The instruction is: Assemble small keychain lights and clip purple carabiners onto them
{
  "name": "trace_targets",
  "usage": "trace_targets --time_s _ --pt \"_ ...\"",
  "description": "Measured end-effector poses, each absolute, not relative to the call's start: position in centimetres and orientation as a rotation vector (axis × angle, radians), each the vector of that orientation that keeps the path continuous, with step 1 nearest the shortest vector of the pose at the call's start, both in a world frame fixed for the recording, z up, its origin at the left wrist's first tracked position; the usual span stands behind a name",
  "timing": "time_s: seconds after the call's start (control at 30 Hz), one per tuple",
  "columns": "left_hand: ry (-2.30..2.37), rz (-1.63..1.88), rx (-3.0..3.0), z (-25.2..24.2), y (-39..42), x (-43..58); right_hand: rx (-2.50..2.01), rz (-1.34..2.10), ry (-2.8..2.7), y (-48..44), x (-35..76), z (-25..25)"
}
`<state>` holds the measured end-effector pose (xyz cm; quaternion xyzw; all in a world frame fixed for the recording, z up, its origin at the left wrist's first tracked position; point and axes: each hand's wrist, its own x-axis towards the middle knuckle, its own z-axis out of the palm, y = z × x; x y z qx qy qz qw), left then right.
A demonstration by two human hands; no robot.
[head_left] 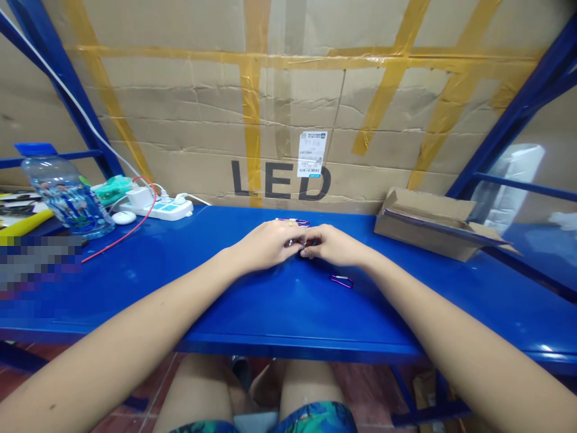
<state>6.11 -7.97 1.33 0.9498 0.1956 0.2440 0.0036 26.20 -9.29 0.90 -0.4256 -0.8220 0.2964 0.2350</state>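
Observation:
My left hand [271, 243] and my right hand [336, 245] meet over the middle of the blue table, fingertips touching. Both have curled, pinching fingers. Between them are small silver and bluish glints of something mostly covered by the fingers; I cannot make out its kind. Just beyond my knuckles lie a few slim purple and silver carabiners [294, 222], partly hidden by my hands. A single purple carabiner [341, 281] with a silver gate lies nearer to me, below my right wrist, apart from both hands.
An opened cardboard box [424, 225] sits at the right. At the left stand a water bottle [67, 195] and a white power strip [169, 208] with plugs and a red cable [121, 243]. A large taped carton [202, 120] walls off the back. Blue posts [67, 90] flank the table [279, 319].

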Motion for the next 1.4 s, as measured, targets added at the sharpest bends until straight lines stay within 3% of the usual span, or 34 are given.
trace_targets --time_s 0.33,0.57,0.9,1.4 --pt "0.71 0.687 3.03 1.3 -8.2 6.1 -1.135 0.881 -2.252 -9.1 26.3 0.8" --pt "0.848 0.851 2.912 1.6 -7.9 5.8 -1.213 0.751 -2.311 -9.5 26.3 1.1" --pt "1.105 0.32 3.172 0.3 -6.7 5.9 -1.242 0.555 -2.4 -9.8 26.3 1.5" --pt "0.991 0.332 3.164 -0.3 -6.5 6.4 -1.227 0.559 -2.381 -9.3 26.6 1.1"
